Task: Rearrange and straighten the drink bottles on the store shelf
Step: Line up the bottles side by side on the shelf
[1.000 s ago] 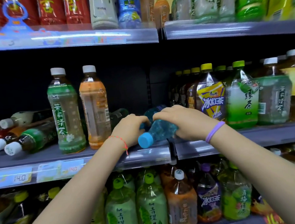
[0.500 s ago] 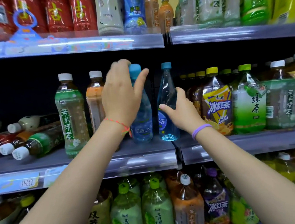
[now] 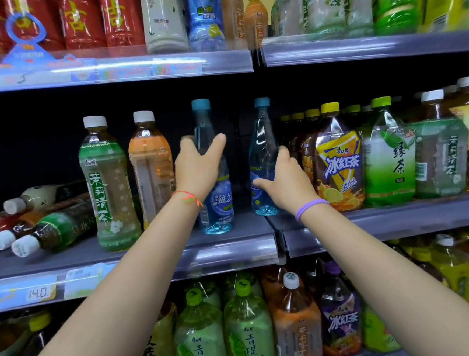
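Observation:
Two slim blue bottles with blue caps stand upright on the middle shelf. My left hand is spread in front of the left blue bottle, with the thumb to the right of its neck and the fingers to the left. My right hand holds the right blue bottle low on its body; the thumb lies across the front and the fingers wrap its right side. Both bottles rest on their bases a short gap apart.
A green tea bottle and an orange bottle stand left of my hands. Several bottles lie on their sides at the far left. Large tea bottles fill the right. Packed shelves sit above and below.
A second ago both hands held a blue bottle lying on the shelf edge. Both blue bottles now stand upright. My left hand has slid down from the left bottle's cap and spread.

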{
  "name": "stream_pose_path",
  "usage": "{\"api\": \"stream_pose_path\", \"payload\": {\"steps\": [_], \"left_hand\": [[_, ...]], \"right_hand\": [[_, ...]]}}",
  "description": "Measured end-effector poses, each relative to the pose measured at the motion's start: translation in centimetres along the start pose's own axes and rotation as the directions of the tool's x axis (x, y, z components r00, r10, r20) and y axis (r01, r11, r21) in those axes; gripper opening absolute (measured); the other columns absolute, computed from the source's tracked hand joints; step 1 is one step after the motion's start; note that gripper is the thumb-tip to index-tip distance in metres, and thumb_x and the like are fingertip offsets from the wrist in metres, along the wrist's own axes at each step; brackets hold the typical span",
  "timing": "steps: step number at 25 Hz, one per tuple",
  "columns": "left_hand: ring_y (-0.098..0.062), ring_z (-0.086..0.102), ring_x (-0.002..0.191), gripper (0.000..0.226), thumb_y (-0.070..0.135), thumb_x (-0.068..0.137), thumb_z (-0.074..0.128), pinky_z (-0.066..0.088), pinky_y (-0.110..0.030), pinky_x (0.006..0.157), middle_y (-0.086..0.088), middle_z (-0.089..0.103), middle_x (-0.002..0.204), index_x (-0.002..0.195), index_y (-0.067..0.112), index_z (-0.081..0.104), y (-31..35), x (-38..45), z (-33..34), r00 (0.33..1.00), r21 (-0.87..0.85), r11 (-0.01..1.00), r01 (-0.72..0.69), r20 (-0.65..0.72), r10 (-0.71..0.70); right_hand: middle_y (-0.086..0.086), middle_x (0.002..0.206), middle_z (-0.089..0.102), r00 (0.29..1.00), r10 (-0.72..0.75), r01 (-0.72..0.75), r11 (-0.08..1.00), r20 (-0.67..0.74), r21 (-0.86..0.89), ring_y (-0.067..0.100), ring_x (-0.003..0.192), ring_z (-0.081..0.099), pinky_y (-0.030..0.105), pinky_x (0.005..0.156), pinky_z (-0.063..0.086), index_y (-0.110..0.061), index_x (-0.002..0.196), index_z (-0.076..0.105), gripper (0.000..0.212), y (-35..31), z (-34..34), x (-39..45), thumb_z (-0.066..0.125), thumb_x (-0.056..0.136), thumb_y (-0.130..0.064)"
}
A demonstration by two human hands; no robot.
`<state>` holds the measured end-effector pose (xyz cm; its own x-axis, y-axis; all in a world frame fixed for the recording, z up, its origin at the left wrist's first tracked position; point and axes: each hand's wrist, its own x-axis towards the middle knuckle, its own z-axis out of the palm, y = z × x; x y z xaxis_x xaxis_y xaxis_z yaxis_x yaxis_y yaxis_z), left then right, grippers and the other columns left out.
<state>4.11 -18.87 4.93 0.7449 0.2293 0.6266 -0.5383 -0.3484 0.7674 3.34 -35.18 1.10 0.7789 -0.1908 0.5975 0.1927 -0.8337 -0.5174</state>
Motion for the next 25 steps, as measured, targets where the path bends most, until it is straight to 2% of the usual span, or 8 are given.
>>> {"api": "stream_pose_path", "payload": {"steps": [4,8,12,15,17,20,23,25], "left_hand": [[-0.013,0.064,0.097,0.046,0.055,0.086,0.067,0.050,-0.032,0.084,0.006,0.065,0.102,0.109,0.018,0.054,-1.3,-2.1,1.5,0.982,-0.155,0.982,0.110,0.169,-0.083],[-0.004,0.057,0.087,0.046,0.057,0.093,0.054,0.041,-0.022,0.069,0.011,0.059,0.096,0.113,0.016,0.051,-1.3,-3.9,2.2,0.943,-0.020,0.991,0.131,0.311,-0.118],[-0.025,0.059,0.104,0.035,0.045,0.103,0.040,0.039,-0.031,0.080,-0.006,0.062,0.109,0.107,0.016,0.059,-2.3,-4.4,0.9,0.870,0.379,0.889,-0.258,0.492,0.043],[-0.034,0.052,0.122,0.028,0.020,0.092,0.053,0.043,-0.043,0.100,-0.015,0.057,0.129,0.113,0.012,0.070,-3.3,-5.3,-1.8,0.770,0.536,0.571,-0.623,0.289,0.569],[-0.037,0.045,0.130,0.044,0.019,0.081,0.058,0.033,-0.048,0.106,-0.018,0.051,0.137,0.125,0.012,0.063,-3.3,-5.4,-4.7,0.681,0.617,0.554,-0.558,-0.040,0.731],[-0.036,0.030,0.141,0.073,0.029,0.081,0.056,0.022,-0.045,0.114,-0.018,0.035,0.152,0.148,0.009,0.035,-4.4,-3.8,-9.3,0.814,0.441,0.880,-0.175,-0.437,0.382],[-0.029,0.042,0.135,0.066,0.038,0.093,0.052,0.033,-0.040,0.110,-0.012,0.044,0.147,0.150,0.013,0.030,-5.7,-2.6,-11.7,0.944,-0.055,0.992,0.117,-0.304,-0.128],[-0.022,0.054,0.119,0.050,0.039,0.098,0.049,0.043,-0.041,0.103,-0.005,0.056,0.133,0.141,0.015,0.040,-5.6,-2.4,-12.3,0.957,-0.148,0.968,0.205,-0.176,-0.230]], "right_hand": [[0.022,0.148,0.032,0.995,0.061,-0.062,0.998,0.075,0.007,0.040,0.120,0.054,0.039,0.092,0.046,-0.013,0.157,0.012,0.089,-0.3,0.3,0.5,0.068,0.091,-0.039],[0.023,0.142,0.046,0.981,0.022,-0.015,0.999,0.190,-0.040,0.039,0.126,0.051,0.040,0.098,0.043,-0.005,0.150,0.029,0.067,-0.2,0.1,1.2,0.063,0.095,-0.023],[0.021,0.135,0.050,0.999,0.041,-0.040,0.993,-0.009,0.113,0.039,0.122,0.050,0.037,0.099,0.041,-0.003,0.136,0.051,0.044,-0.5,-0.6,0.1,0.042,0.094,0.001],[0.019,0.125,0.048,0.887,-0.060,0.173,0.963,-0.458,0.208,0.036,0.112,0.049,0.038,0.094,0.037,-0.004,0.132,0.053,0.050,-2.6,-1.3,-1.5,0.041,0.085,0.006],[0.017,0.114,0.054,0.747,-0.239,0.341,0.939,-0.620,0.049,0.036,0.103,0.050,0.043,0.085,0.038,-0.005,0.120,0.058,0.046,-5.1,-0.9,-2.6,0.045,0.076,-0.002],[0.016,0.109,0.053,0.725,-0.538,0.599,0.801,-0.430,0.006,0.037,0.095,0.053,0.048,0.079,0.047,-0.009,0.124,0.058,0.048,-9.4,1.6,-4.6,0.050,0.077,-0.012],[0.019,0.135,0.037,0.749,-0.662,0.659,0.746,-0.003,-0.097,0.039,0.106,0.050,0.047,0.086,0.051,-0.032,0.146,0.042,0.059,-11.9,4.7,-6.5,0.054,0.089,-0.027],[0.018,0.143,0.027,0.786,-0.613,0.617,0.769,0.079,-0.168,0.039,0.109,0.048,0.045,0.086,0.052,-0.036,0.142,0.042,0.053,-12.3,5.8,-6.7,0.054,0.091,-0.033]]}}
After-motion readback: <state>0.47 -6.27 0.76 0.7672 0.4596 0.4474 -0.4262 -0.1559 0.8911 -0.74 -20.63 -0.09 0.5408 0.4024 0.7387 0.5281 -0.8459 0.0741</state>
